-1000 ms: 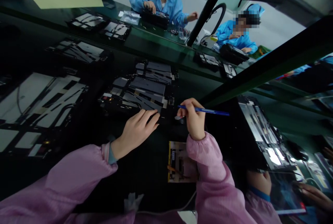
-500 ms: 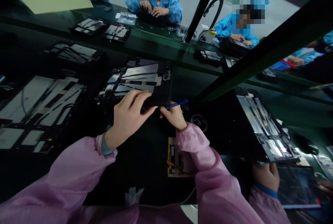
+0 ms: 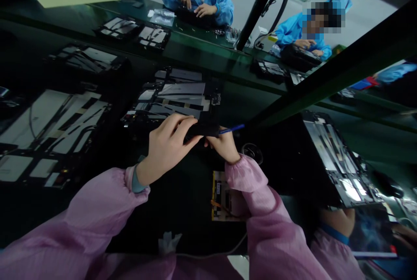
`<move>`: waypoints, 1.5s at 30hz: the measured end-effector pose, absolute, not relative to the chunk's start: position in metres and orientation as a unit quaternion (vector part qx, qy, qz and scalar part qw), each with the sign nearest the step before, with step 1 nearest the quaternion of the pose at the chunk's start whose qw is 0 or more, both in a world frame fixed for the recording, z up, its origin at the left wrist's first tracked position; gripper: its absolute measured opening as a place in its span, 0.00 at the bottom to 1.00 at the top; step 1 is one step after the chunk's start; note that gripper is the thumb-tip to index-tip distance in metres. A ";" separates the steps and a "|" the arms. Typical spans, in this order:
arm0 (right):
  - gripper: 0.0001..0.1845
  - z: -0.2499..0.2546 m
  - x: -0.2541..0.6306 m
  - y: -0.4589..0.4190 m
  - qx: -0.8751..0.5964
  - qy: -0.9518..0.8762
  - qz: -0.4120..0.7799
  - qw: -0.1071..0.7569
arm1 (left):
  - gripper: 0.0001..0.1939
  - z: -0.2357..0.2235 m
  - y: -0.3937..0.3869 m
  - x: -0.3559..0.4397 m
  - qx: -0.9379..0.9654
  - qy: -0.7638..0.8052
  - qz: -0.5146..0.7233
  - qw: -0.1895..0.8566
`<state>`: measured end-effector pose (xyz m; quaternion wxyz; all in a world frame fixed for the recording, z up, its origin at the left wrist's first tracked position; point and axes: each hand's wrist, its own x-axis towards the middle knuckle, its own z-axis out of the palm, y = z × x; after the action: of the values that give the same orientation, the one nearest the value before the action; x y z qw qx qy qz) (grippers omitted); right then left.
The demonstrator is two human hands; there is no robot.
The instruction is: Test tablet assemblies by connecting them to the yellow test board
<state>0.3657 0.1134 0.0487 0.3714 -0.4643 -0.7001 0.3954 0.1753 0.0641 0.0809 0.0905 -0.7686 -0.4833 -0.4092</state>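
Left grip (image 3: 167,147) closed on black part (image 3: 202,130) over the desk (image 3: 182,210).
Its long axis lies crosswise; right grip (image 3: 224,146) pinches blue pen (image 3: 232,129), which points right.

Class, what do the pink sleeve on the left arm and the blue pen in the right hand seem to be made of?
The pink sleeve looks like thin synthetic fabric, going by its soft sheen and gathered cuff. The blue pen looks like glossy plastic, from its smooth shine, though it is hard to be sure.
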 end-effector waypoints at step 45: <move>0.10 0.028 0.363 0.114 -0.435 -0.686 0.481 0.330 | 0.27 0.062 0.069 0.165 -0.759 -0.510 -0.356 0.193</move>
<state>0.3625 0.1137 0.0279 0.3302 -0.4349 -0.6858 0.4811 0.1651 0.0686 0.0622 0.1934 -0.7587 -0.5100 -0.3563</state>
